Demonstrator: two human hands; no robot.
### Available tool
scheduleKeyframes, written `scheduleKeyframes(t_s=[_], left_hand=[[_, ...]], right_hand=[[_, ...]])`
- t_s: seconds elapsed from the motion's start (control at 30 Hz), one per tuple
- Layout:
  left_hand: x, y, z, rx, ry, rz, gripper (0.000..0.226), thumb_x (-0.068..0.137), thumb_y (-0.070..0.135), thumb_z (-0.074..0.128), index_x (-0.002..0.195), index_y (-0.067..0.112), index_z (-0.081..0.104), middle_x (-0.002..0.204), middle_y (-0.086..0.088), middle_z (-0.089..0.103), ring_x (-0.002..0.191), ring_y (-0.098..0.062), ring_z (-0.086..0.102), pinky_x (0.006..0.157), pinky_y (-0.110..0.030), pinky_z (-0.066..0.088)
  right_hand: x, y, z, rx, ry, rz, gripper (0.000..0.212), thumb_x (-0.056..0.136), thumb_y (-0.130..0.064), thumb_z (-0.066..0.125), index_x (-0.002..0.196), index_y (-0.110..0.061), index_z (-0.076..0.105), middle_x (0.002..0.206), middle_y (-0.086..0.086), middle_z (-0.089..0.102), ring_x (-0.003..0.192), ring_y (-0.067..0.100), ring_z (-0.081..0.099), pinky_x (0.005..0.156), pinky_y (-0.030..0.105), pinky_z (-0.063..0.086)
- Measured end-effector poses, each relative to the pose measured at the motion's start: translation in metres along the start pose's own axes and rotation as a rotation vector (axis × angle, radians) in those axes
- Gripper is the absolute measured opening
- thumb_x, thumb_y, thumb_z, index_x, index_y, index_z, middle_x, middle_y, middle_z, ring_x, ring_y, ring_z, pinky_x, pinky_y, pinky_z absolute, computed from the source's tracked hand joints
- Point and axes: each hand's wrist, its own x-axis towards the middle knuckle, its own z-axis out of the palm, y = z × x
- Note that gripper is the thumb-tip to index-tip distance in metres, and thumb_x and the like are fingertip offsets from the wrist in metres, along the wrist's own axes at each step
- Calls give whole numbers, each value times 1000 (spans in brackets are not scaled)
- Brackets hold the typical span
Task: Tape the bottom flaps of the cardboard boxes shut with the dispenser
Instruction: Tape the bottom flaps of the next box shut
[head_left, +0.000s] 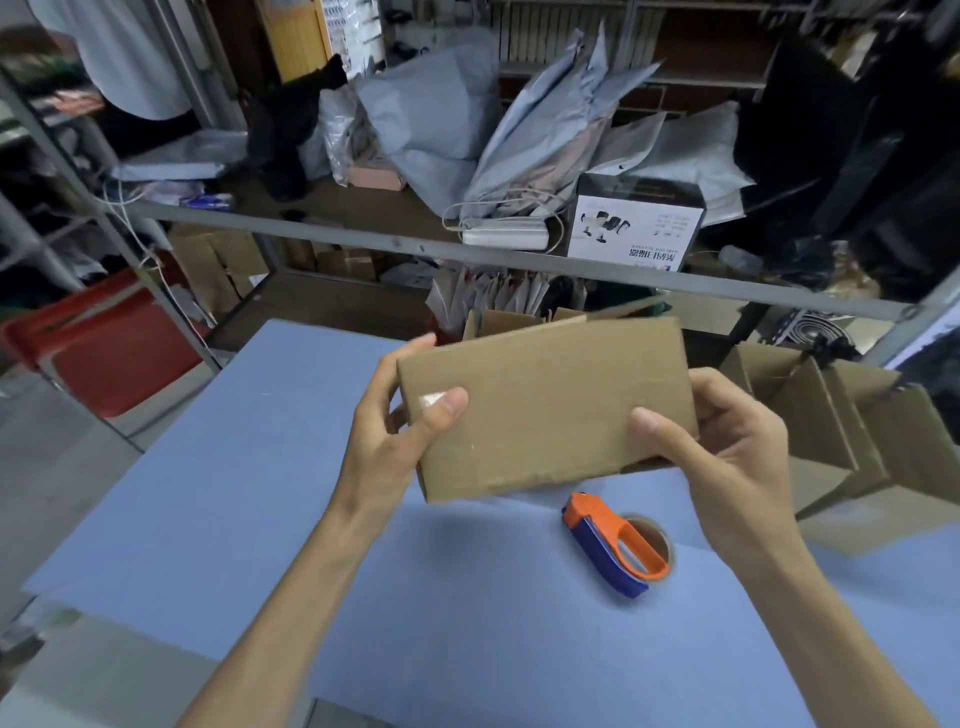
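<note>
A small brown cardboard box (545, 405) is held in the air above the blue work surface (260, 493), one broad face turned toward me. My left hand (400, 431) grips its left end, thumb on the near face beside a patch of clear tape. My right hand (727, 457) grips its right end, thumb on the same face. An orange and blue tape dispenser (613, 545) with a roll of clear tape lies on the blue surface just below the box, between my forearms.
Several open cardboard boxes (841, 431) stand at the right edge of the surface. A metal shelf rail (363, 239) crosses behind, loaded with grey mailer bags (441, 119) and a white product box (634, 223). A red chair (114, 348) stands at the left.
</note>
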Motion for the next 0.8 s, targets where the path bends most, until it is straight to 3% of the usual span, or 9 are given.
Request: scheduleKeyframes(t_s=[0.13,0.2,0.27,0.4,0.47,0.53,0.6,0.7,0.8], left_hand=[[7,8,-1,135,-157,193,102,63,45,82,148,42,25,146,16,42,129,-9,49,95,-28,50],[10,12,4,210,-158,247,107,63,43,85,149,41,23,148,20,40,130,-12,49,99,-31,49],[13,14,10,227,-73,270,98,66,40,84,148,39,29,142,23,47,124,-12,55,96,-26,50],[16,19,11,278,52,280,81,74,50,72,145,42,35,133,21,54,123,-5,53,98,-28,48],[18,21,11,340,65,257,76,76,56,68,144,44,36,124,18,54,117,-2,54,96,-20,46],[19,22,12,434,43,214,72,78,57,64,144,44,36,118,12,54,110,0,55,88,-10,45],[19,23,11,516,14,183,66,82,54,58,143,43,38,116,11,56,106,-4,56,88,-17,47],[14,21,3,623,-40,149,55,86,56,49,140,46,42,120,16,60,108,-5,57,93,-36,49],[12,9,-4,795,-147,81,53,86,63,45,137,50,43,129,16,61,117,-11,56,99,-43,46]], right_hand=[[20,-15,0,144,185,41,26,78,-13,73,101,-15,63,82,2,73,71,13,66,63,25,53],[28,-20,1,216,299,85,39,78,-8,75,109,-16,53,82,7,74,68,13,67,60,23,53],[32,-24,2,172,337,63,44,76,-14,78,110,-22,51,93,8,71,81,19,68,65,22,53],[25,-29,9,-226,218,-81,50,66,-36,82,112,-34,64,129,6,48,118,13,52,95,23,44],[19,-25,15,-495,146,-189,43,70,-36,79,111,-34,67,128,0,52,127,16,42,107,23,30],[13,-15,22,-663,144,-224,33,75,-30,79,107,-25,71,114,-5,64,125,21,47,109,38,30],[2,-4,27,-698,122,-217,25,79,-23,77,103,-17,72,101,-5,68,108,21,59,96,52,41],[-19,13,30,-739,70,-271,20,84,-29,69,95,-13,72,83,-4,63,70,18,60,59,38,51],[-43,35,32,-705,60,-178,15,83,-33,67,86,-19,72,68,-8,56,58,12,52,49,34,45]])
